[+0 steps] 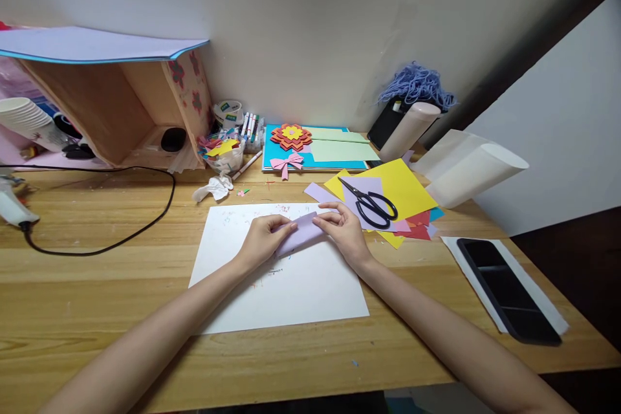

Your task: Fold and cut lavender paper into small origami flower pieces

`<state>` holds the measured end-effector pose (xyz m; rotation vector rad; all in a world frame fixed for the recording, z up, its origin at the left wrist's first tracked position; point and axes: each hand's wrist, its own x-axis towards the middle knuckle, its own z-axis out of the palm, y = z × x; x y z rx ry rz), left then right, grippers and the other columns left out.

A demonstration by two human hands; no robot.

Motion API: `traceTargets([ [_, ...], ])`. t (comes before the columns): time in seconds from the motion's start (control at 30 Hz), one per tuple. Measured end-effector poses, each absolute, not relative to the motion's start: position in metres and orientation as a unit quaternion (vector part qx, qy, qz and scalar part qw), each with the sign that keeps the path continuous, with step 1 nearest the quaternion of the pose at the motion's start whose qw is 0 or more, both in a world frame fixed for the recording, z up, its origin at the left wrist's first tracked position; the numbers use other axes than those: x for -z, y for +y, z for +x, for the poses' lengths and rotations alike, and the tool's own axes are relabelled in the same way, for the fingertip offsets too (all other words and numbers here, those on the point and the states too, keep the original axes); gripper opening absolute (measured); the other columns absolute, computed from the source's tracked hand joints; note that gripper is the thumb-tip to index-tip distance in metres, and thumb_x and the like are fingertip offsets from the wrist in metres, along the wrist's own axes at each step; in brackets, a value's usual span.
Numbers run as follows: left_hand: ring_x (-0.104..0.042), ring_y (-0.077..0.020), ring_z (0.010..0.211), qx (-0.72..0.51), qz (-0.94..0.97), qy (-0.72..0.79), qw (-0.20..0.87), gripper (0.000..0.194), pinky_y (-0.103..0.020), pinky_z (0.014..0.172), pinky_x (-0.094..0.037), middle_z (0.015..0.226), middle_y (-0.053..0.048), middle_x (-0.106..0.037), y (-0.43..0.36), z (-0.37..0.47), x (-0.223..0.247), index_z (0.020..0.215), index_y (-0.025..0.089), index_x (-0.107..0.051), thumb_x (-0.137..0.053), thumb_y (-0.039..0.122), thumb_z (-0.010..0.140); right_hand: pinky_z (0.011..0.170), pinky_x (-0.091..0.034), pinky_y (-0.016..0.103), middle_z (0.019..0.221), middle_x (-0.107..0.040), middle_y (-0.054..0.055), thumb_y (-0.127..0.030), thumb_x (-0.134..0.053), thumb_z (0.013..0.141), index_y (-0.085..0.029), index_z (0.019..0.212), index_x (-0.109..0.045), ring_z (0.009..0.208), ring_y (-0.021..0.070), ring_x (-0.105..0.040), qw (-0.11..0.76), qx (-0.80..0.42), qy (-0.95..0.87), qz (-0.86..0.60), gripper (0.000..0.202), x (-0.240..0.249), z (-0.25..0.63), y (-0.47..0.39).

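Between my two hands is a folded strip of purple paper, held slightly tilted above a white sheet. My left hand pinches its left end between thumb and fingers. At the other end, my right hand grips the upper right corner with thumb and index finger. Small coloured marks dot the white sheet below. Just right of my right hand, black-handled scissors lie on purple and yellow paper.
Behind the sheet, a layered paper flower and a pink paper bow rest on blue card. A phone lies at the right. A glue gun with a looping black cord is at the left, near a cardboard box.
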<state>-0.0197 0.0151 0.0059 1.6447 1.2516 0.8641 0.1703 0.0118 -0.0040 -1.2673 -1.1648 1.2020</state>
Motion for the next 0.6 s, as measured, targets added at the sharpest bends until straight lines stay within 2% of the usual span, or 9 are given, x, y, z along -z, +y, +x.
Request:
traceTargets([
  [0.3,-0.059,-0.0169,0.068,-0.341,0.655,0.506,0.445,0.034,-0.025,0.060,-0.042,0.075,-0.004,-0.070,0.0154,-0.0194,-0.0070,0.077,0.015,-0.070,-0.054,0.045,0.079,0.069,-0.047,0.029,0.073,-0.070,0.004,-0.037,-0.077,0.062,-0.017,0.090,-0.062,0.072,0.0181,-0.065,0.498,-0.498,-0.475,-0.528,0.037,0.0048,0.1705,0.0129],
  [0.6,-0.058,-0.0178,0.070,-0.327,0.667,0.495,0.451,0.039,-0.025,0.061,-0.042,0.076,-0.004,-0.068,0.0144,-0.0192,-0.0088,0.078,0.015,-0.069,-0.049,0.048,0.082,0.077,-0.050,0.033,0.082,-0.071,0.006,-0.039,-0.078,0.059,-0.017,0.077,-0.066,0.081,0.0207,-0.065,0.506,-0.480,-0.469,-0.542,0.030,0.0052,0.1696,0.0145],
])
